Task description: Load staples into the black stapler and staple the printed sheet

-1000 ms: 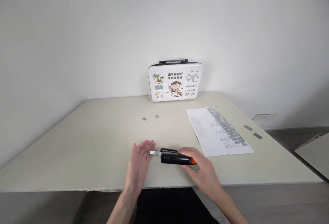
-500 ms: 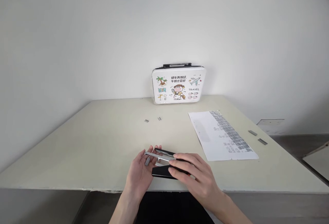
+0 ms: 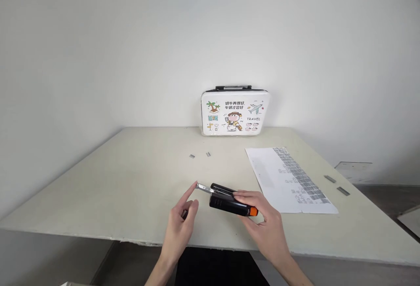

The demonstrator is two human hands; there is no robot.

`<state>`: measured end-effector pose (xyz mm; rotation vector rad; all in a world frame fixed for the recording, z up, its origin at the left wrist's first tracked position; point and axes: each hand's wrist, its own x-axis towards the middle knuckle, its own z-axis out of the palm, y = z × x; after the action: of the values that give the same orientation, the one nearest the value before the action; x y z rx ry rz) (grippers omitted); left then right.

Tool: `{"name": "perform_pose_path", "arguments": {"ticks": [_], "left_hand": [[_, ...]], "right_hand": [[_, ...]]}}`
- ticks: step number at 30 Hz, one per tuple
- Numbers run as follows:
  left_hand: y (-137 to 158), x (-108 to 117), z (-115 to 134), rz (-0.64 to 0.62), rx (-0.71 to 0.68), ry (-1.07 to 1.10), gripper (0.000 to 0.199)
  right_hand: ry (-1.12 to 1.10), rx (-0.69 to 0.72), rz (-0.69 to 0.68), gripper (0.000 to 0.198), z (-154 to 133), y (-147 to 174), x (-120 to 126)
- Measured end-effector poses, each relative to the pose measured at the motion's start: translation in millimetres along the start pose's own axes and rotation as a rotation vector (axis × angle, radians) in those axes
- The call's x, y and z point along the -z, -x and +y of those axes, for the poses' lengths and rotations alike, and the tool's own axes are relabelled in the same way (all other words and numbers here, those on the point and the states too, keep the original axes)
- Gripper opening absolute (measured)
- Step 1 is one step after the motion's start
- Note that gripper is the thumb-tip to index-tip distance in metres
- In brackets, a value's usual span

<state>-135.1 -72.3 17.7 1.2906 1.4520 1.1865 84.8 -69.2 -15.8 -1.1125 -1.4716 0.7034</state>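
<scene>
A black stapler [image 3: 229, 200] with an orange end is held above the table in my right hand [image 3: 267, 227], fingers on top and thumb below. Its metal staple tray [image 3: 204, 188] sticks out to the left. The index finger of my left hand [image 3: 180, 224] reaches out and touches the tray's tip. My other left fingers are curled round a small dark piece [image 3: 184, 214], mostly hidden, where a staple strip lay a moment ago.
Two short staple strips [image 3: 192, 156] lie mid-table, and two longer ones [image 3: 343, 191] near the right edge. A printed paper sheet [image 3: 269, 176] lies at right. A white carry case [image 3: 234, 115] with cartoon prints stands against the wall.
My right hand has turned the stapler so its orange end shows. My left hand, formerly palm up with a staple strip in it, has curled, its index finger now at the tray tip. The view shifted slightly.
</scene>
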Motion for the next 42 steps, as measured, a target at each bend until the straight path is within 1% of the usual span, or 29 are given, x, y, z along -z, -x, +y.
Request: {"name": "perform_pose_path", "arguments": {"ticks": [3, 4, 5, 8, 10, 14, 19, 21, 23, 26, 28, 30, 31, 33, 35, 37, 38, 42], "left_hand": [[-6, -6, -9, -0.14, -0.012, 0.01, 0.06], [-8, -7, -13, -0.165, -0.01, 0.031, 0.062], [-11, -8, -16, -0.165, 0.002, 0.062, 0.064], [-18, -3, -21, -0.079, 0.085, 0.237, 0.068], [-21, 3, -21, -0.034, 0.126, 0.392, 0.064], [-25, 11, -21, 0.013, 0.156, 0.622, 0.043], [-30, 18, -26, 0.073, 0.237, 0.899, 0.02], [-33, 21, -28, 0.088, 0.263, 1.037, 0.012], [-36, 23, -28, 0.102, 0.284, 1.145, 0.011], [-37, 24, -28, 0.165, 0.336, 1.189, 0.024], [-38, 22, -28, 0.198, 0.358, 1.164, 0.033], [-38, 21, -30, 0.197, 0.341, 1.149, 0.041], [-38, 21, -30, 0.189, 0.324, 1.148, 0.044], [-38, 22, -32, 0.166, 0.312, 1.142, 0.047], [-37, 24, -32, 0.134, 0.336, 1.115, 0.048], [-35, 26, -30, 0.102, 0.364, 1.075, 0.048], [-35, 26, -29, 0.094, 0.373, 1.054, 0.048], [-33, 28, -27, 0.082, 0.39, 0.988, 0.046]], "right_hand": [[-0.042, 0.005, -0.014, 0.019, 3, -9, -11], [-0.051, -0.007, -0.019, 0.02, 3, -14, -14], [-0.055, -0.025, -0.025, 0.022, 3, -19, -18], [-0.049, -0.092, -0.056, 0.025, 6, -42, -32], [-0.037, -0.089, -0.076, 0.026, 10, -62, -45], [0.011, -0.021, -0.121, 0.025, 29, -104, -84], [0.037, -0.01, -0.152, 0.023, 48, -144, -142], [0.051, 0.0, -0.168, 0.023, 51, -155, -159], [0.07, 0.022, -0.184, 0.023, 49, -161, -169], [0.101, 0.089, -0.168, 0.026, 37, -157, -168], [0.113, 0.148, -0.139, 0.027, 24, -143, -159], [0.114, 0.224, -0.14, 0.025, 10, -122, -147], [0.116, 0.278, -0.163, 0.023, 4, -111, -141], [0.157, 0.427, -0.252, 0.019, -4, -88, -131], [0.223, 0.505, -0.351, 0.026, -7, -70, -126], [0.278, 0.511, -0.404, 0.034, -5, -58, -127], [0.293, 0.503, -0.409, 0.033, -4, -53, -129], [0.299, 0.46, -0.38, 0.018, -5, -44, -136]]}}
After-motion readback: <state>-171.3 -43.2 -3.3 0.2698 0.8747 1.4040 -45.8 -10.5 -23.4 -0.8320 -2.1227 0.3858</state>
